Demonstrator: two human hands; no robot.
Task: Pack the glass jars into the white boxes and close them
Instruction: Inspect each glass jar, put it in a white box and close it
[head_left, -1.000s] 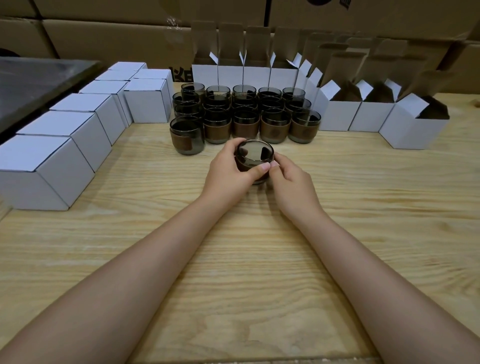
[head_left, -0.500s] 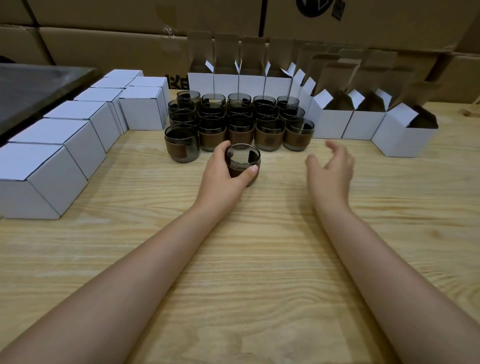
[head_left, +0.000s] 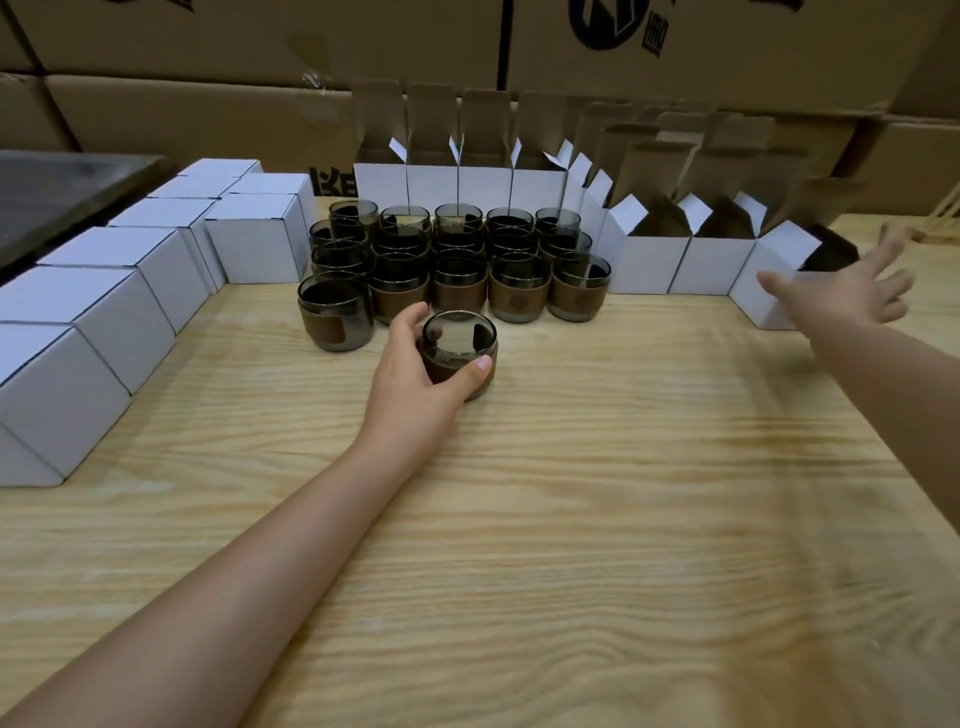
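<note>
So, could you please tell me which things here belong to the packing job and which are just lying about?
Job: glass jar gripped by the left hand; right hand, open near the end open box; waiting jars; other open boxes; closed white boxes.
Lying about: brown cartons behind; dark board at left.

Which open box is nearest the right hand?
The rightmost open white box, angled at the row's end; the right hand overlaps it, fingers spread. Others sit further left.

I see bare bench open in front, hemmed by closed boxes on the left, clustered jars ahead, and open boxes beyond.
</note>
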